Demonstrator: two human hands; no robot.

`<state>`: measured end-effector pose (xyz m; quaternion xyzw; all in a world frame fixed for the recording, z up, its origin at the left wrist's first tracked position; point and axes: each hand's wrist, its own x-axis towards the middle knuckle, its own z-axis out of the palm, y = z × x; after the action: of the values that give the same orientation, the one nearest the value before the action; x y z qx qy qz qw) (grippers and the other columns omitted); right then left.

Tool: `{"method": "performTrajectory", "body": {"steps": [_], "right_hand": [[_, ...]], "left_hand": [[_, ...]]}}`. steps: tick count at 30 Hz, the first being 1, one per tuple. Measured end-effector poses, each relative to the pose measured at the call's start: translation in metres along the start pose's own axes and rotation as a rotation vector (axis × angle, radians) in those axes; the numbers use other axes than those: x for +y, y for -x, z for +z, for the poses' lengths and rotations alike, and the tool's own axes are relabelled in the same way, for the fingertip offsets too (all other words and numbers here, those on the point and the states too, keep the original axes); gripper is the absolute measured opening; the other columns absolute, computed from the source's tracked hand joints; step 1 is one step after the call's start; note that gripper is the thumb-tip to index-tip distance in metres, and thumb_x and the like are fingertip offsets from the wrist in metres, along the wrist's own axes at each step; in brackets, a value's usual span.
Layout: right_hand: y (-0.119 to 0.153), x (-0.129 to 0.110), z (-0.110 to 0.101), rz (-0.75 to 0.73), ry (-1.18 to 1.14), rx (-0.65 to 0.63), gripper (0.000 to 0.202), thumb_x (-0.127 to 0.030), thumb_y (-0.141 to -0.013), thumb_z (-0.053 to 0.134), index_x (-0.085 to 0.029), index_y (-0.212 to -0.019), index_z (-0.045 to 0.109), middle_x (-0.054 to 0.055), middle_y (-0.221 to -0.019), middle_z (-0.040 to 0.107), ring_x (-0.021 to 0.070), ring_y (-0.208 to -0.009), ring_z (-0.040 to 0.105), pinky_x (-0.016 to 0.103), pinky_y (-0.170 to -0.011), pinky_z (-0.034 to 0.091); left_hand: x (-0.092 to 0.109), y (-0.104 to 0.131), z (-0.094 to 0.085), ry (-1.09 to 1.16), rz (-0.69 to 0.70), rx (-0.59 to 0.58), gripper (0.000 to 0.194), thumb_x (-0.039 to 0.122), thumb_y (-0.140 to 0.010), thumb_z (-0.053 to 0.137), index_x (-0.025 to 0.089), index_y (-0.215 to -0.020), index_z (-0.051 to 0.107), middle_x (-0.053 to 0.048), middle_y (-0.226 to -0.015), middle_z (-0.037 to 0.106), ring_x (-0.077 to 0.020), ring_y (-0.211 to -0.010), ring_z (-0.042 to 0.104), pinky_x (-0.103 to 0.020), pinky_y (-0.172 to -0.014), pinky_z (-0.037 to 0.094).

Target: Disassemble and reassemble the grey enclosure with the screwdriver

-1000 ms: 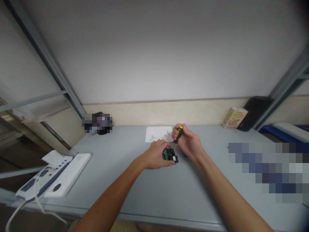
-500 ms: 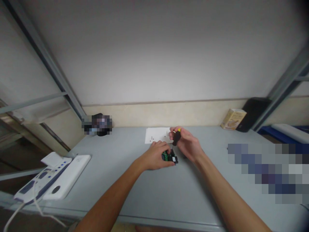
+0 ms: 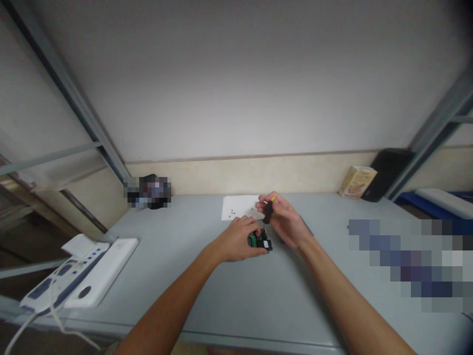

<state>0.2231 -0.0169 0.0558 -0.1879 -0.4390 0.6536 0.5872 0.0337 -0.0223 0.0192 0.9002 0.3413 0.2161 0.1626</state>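
Note:
My left hand [image 3: 236, 240] rests on the grey table [image 3: 229, 291] and grips a small black device with a green circuit board [image 3: 259, 240] showing inside it. My right hand [image 3: 284, 221] holds a screwdriver [image 3: 268, 209] with a black and yellow handle upright just above that device, its tip pointing down into it. Behind the hands lies a white sheet of paper [image 3: 238, 206] with a few small dark screws [image 3: 234, 212] on it.
A white power strip and a white flat device [image 3: 99, 268] lie at the table's left edge with a cable hanging off. A yellow box [image 3: 356, 181] and a black object [image 3: 388, 172] lean on the back wall at right. Metal rack posts frame both sides.
My right hand has shifted its fingers around the screwdriver handle, covering more of the yellow, and moved slightly left. My left hand stays on the device.

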Motion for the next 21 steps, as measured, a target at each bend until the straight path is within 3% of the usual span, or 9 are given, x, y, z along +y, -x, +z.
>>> {"method": "performTrajectory", "body": {"steps": [2, 3, 5, 7, 9, 11, 16, 19, 21], "right_hand": [[0.0008, 0.0000, 0.0009, -0.009, 0.023, 0.014, 0.036, -0.038, -0.078, 0.088, -0.025, -0.085, 0.056, 0.000, -0.100, 0.068, 0.0132, -0.076, 0.062, 0.028, -0.071, 0.049], [0.0005, 0.0008, 0.0012, -0.015, 0.033, 0.017, 0.038, -0.038, -0.079, 0.088, -0.025, -0.084, 0.053, -0.002, -0.091, 0.067, 0.0110, -0.066, 0.057, 0.025, -0.064, 0.045], [-0.0011, 0.0030, 0.0015, -0.040, 0.067, 0.023, 0.037, -0.043, -0.084, 0.083, -0.026, -0.083, 0.050, -0.006, -0.067, 0.054, 0.0087, -0.051, 0.040, 0.023, -0.052, 0.034], [-0.0033, 0.0047, 0.0012, -0.049, 0.080, 0.028, 0.034, -0.057, -0.091, 0.071, -0.027, -0.088, 0.055, -0.008, -0.058, 0.040, 0.0103, -0.048, 0.030, 0.024, -0.048, 0.029], [-0.0046, 0.0045, 0.0002, -0.016, 0.054, 0.022, 0.039, -0.065, -0.095, 0.057, -0.026, -0.098, 0.063, -0.005, -0.062, 0.043, 0.0127, -0.052, 0.036, 0.027, -0.052, 0.036], [-0.0043, 0.0025, -0.0012, 0.033, 0.015, 0.001, 0.040, -0.062, -0.098, 0.054, -0.025, -0.102, 0.067, -0.001, -0.072, 0.052, 0.0147, -0.062, 0.048, 0.030, -0.062, 0.044], [0.0006, -0.0020, -0.0012, 0.034, 0.026, -0.053, 0.026, -0.044, -0.083, 0.081, -0.024, -0.089, 0.066, 0.003, -0.100, 0.066, 0.0187, -0.090, 0.064, 0.033, -0.085, 0.050], [0.0010, -0.0008, 0.0020, 0.026, 0.023, -0.051, 0.030, -0.035, -0.079, 0.087, -0.025, -0.086, 0.059, -0.001, -0.087, 0.063, 0.0128, -0.070, 0.057, 0.028, -0.071, 0.048], [-0.0005, 0.0004, 0.0038, -0.006, 0.018, -0.020, 0.027, -0.039, -0.085, 0.082, -0.028, -0.089, 0.058, -0.005, -0.069, 0.050, 0.0106, -0.055, 0.043, 0.025, -0.058, 0.040]], "left_hand": [[-0.0006, 0.0001, 0.0004, -0.004, 0.005, 0.009, 0.037, 0.050, -0.081, 0.083, 0.022, -0.095, 0.063, -0.005, -0.109, 0.067, -0.0259, -0.109, 0.061, -0.038, -0.098, 0.044], [-0.0006, 0.0001, 0.0004, -0.007, 0.008, 0.011, 0.037, 0.049, -0.080, 0.083, 0.022, -0.096, 0.063, -0.005, -0.108, 0.067, -0.0260, -0.109, 0.061, -0.037, -0.098, 0.044], [-0.0001, -0.0001, -0.0004, -0.011, 0.017, 0.009, 0.036, 0.049, -0.080, 0.083, 0.022, -0.095, 0.064, -0.005, -0.107, 0.067, -0.0257, -0.107, 0.062, -0.037, -0.096, 0.046], [0.0008, -0.0006, -0.0017, -0.008, 0.027, 0.003, 0.035, 0.049, -0.081, 0.083, 0.022, -0.094, 0.066, -0.006, -0.105, 0.068, -0.0251, -0.105, 0.063, -0.036, -0.094, 0.048], [0.0014, -0.0012, -0.0029, -0.007, 0.035, 0.003, 0.034, 0.050, -0.082, 0.082, 0.022, -0.092, 0.067, -0.005, -0.103, 0.069, -0.0247, -0.103, 0.064, -0.035, -0.093, 0.049], [0.0013, -0.0017, -0.0035, -0.020, 0.048, -0.002, 0.034, 0.050, -0.082, 0.082, 0.021, -0.091, 0.068, -0.005, -0.100, 0.070, -0.0248, -0.103, 0.065, -0.035, -0.094, 0.049], [0.0004, -0.0022, -0.0042, -0.071, 0.055, -0.039, 0.032, 0.049, -0.082, 0.082, 0.021, -0.090, 0.071, -0.005, -0.103, 0.074, -0.0253, -0.104, 0.068, -0.035, -0.098, 0.049], [0.0016, -0.0024, -0.0055, -0.092, 0.057, -0.058, 0.033, 0.052, -0.084, 0.080, 0.021, -0.088, 0.072, -0.006, -0.102, 0.074, -0.0257, -0.103, 0.069, -0.036, -0.098, 0.050], [0.0026, -0.0024, -0.0063, -0.098, 0.052, -0.066, 0.034, 0.054, -0.084, 0.079, 0.021, -0.088, 0.072, -0.006, -0.104, 0.075, -0.0260, -0.103, 0.069, -0.036, -0.097, 0.050]]}}
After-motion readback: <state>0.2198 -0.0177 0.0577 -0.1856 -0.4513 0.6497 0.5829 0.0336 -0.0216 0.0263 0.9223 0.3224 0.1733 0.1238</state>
